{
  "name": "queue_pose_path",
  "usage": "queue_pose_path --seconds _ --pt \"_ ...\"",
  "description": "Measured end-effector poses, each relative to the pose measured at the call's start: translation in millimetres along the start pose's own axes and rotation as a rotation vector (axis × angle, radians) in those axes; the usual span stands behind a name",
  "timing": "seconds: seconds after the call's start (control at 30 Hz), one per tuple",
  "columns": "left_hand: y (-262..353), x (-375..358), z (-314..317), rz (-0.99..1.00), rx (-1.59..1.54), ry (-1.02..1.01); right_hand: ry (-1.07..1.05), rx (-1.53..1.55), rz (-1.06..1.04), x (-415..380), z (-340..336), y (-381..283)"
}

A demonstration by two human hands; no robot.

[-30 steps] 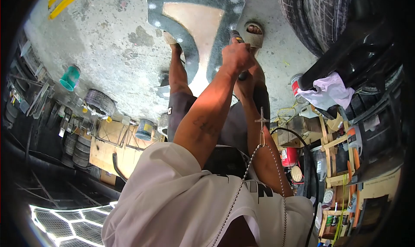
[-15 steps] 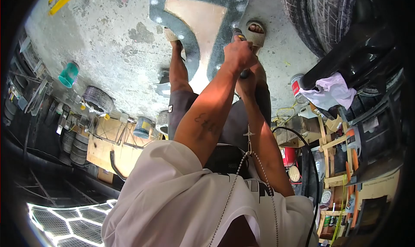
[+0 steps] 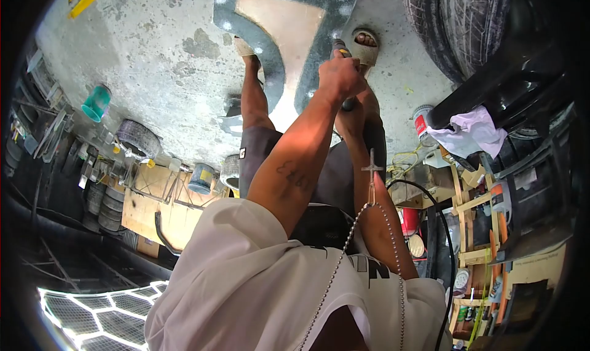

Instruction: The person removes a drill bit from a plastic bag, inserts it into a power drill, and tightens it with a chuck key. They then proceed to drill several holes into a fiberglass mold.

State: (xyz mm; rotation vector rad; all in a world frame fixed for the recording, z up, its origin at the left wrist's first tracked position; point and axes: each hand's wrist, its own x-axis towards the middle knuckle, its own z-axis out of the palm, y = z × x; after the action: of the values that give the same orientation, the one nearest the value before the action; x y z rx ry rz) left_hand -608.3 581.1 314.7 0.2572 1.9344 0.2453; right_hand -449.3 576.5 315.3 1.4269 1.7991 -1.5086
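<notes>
My left hand [image 3: 340, 77] is closed round the front of a dark hand tool with a yellow mark [image 3: 342, 48]. Below it, my right hand [image 3: 350, 122] wraps round the rear part, where a black rounded end shows between the hands. The tool's far end is over the right edge of a flat panel [image 3: 319, 56], and my left hand hides most of its body. Dark grey borders with whitish spots surround the panel's tan middle. Its narrow lower part lies between my legs, in bright light. Whether the tool touches the panel I cannot tell.
Large tyres [image 3: 458, 25] and a black glossy part [image 3: 498, 93] with a pale cloth [image 3: 470, 131] stand at the right. A black cable [image 3: 445, 228] runs beside my right arm. On the concrete floor [image 3: 160, 62] are a green bucket [image 3: 96, 103] and a tyre [image 3: 138, 139].
The cross pendant on my bead chain has swung right and up. Both hands and the tool stay nearly where they were.
</notes>
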Motion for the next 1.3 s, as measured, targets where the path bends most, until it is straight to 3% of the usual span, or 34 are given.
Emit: queue_pose_path --seconds 0.07,0.13,0.2,0.23,0.27,0.33,0.37,0.4,0.47,0.53,0.57,0.63,0.77,0.8,0.9,1.0,1.3 --pt "-8.6 6.4 6.6 -0.001 -0.070 0.022 0.018 -0.026 -0.039 3.5 2.6 4.5" --pt "-36.6 26.7 22.5 -0.061 -0.148 -0.004 -0.110 -0.287 0.025 22.1 9.0 17.1" --pt "-43.9 52.3 2.0 0.088 -0.135 -0.039 -0.097 -0.428 -0.023 52.6 25.1 50.3" --pt "-49.6 48.5 26.2 0.285 -0.054 0.318 -0.027 -0.069 -0.123 58.7 26.1 38.1" --pt "-39.6 48.3 24.1 0.251 -0.047 0.347 0.003 0.281 -0.245 64.6 25.7 16.9" --pt "-14.4 -13.6 11.0 0.117 -0.093 0.201 -0.119 -0.014 -0.109 -2.1 -9.8 -18.6" --pt "-4.3 -22.7 -8.3 0.097 -0.120 0.113 -0.198 -0.075 0.099 -15.0 -15.4 -26.7" --pt "-11.8 -34.5 -1.4 0.240 -0.165 0.217 -0.137 -0.031 0.003 -17.3 -22.4 -45.5" --pt "3.9 -43.9 -4.7 0.277 -0.116 0.328 -0.022 0.040 -0.197 -21.6 -36.3 -84.6" --pt "13.8 -54.0 -11.1 0.371 -0.097 0.344 0.004 -0.127 -0.283 -39.7 -47.9 -113.3" --pt "16.4 -52.1 -16.7 0.409 -0.116 0.374 -0.056 -0.143 -0.138 -38.7 -52.6 -122.9" --pt "21.3 -43.1 -25.8 0.472 -0.138 0.434 -0.076 -0.034 -0.041 -35.0 -49.1 -130.7" --pt "39.5 -11.9 -43.6 0.356 -0.099 0.302 0.041 0.217 -0.204 15.2 -31.6 -90.7" --pt "40.5 -6.2 -39.0 0.355 -0.081 0.290 0.040 0.149 -0.226 17.0 -33.7 -77.3" --pt "40.9 -0.2 -29.0 0.342 -0.042 0.233 0.013 0.140 -0.248 26.9 -41.9 -56.1" --pt "51.8 4.5 -33.6 0.304 -0.049 0.192 0.004 0.104 -0.122 33.2 -45.7 -30.8" --pt "57.2 7.3 -39.9 0.226 -0.035 0.198 -0.040 0.273 -0.122 28.1 -48.3 -88.7"
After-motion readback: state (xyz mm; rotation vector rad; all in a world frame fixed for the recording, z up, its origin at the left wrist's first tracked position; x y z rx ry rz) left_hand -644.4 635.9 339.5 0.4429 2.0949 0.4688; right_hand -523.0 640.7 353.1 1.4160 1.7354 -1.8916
